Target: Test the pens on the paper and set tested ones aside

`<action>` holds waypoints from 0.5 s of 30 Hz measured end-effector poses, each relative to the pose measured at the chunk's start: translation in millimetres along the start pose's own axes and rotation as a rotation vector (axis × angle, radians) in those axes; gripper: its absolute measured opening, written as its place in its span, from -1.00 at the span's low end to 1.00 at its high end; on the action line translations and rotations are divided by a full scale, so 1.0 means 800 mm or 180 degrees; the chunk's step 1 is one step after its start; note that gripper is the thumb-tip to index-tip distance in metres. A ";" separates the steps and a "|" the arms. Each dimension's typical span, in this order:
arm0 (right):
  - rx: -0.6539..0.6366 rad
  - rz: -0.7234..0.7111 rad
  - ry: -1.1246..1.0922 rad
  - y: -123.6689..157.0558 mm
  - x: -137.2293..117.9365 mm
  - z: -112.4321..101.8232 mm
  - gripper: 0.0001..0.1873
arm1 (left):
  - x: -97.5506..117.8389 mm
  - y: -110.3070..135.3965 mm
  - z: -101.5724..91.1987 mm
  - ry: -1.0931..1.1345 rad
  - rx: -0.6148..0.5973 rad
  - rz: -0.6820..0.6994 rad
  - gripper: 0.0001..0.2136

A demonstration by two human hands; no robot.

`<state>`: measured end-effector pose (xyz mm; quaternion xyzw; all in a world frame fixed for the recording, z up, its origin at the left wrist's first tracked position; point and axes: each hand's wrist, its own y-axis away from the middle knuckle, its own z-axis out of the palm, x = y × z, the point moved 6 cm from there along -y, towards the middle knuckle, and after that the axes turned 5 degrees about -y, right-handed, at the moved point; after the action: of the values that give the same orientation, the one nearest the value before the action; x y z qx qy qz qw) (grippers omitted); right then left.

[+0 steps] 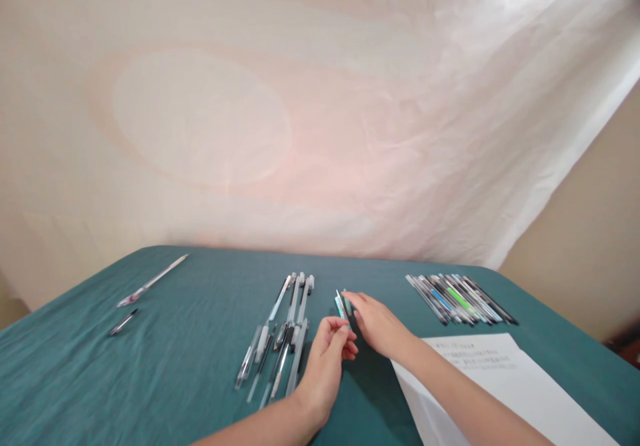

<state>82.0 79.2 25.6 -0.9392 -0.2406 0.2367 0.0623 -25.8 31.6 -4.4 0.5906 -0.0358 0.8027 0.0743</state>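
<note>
My left hand (pixel 327 359) is closed, thumb and fingers curled together at the lower end of a slim pen (pixel 342 306) with a white tip and teal parts. The pen points away from me and is slightly blurred. My right hand (pixel 377 323) reaches in from the right, its fingers stretched toward the pen's upper part and its thumb apart below them. Its fingertips partly hide another dark, narrow shape beside the pen. Just left of my left hand lies a loose group of clear and black pens and caps (pixel 283 349).
A tidy row of pens (pixel 463 299) lies at the right. Below it, a sheet of paper with writing (pixel 500 373) passes partly under my right forearm. On the left are a long clear pen (pixel 153 281) and a short dark pen piece (pixel 123 323). Green cloth (pixel 200 366) covers the table.
</note>
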 end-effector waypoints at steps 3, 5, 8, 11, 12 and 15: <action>0.0227 0.0497 -0.0208 -0.019 0.025 -0.009 -0.67 | 0.003 -0.001 -0.003 -0.0267 0.0154 0.0136 -0.84; 0.0254 0.0698 -0.0262 -0.033 0.039 -0.005 -0.74 | 0.005 -0.001 -0.003 -0.0452 0.0175 0.0293 -0.85; 0.0240 0.0904 -0.0336 -0.050 0.052 0.007 -0.73 | 0.011 -0.001 -0.002 -0.0841 0.0154 0.0574 -0.89; 0.0227 0.1083 -0.0427 -0.060 0.061 0.017 -0.68 | 0.019 -0.002 -0.002 -0.1483 0.0114 0.0672 -0.85; 0.0228 0.1135 -0.0466 -0.061 0.064 0.018 -0.68 | 0.021 -0.003 -0.002 -0.1731 0.0070 0.0684 -0.83; 0.0241 0.1296 -0.0643 -0.062 0.074 0.018 -0.71 | 0.032 -0.010 0.002 -0.2404 -0.0084 0.0783 -0.83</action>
<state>99.7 151.7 -0.5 -0.9369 -0.0421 0.3462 0.0240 -30.2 40.9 20.1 0.8346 -0.1414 0.5314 -0.0333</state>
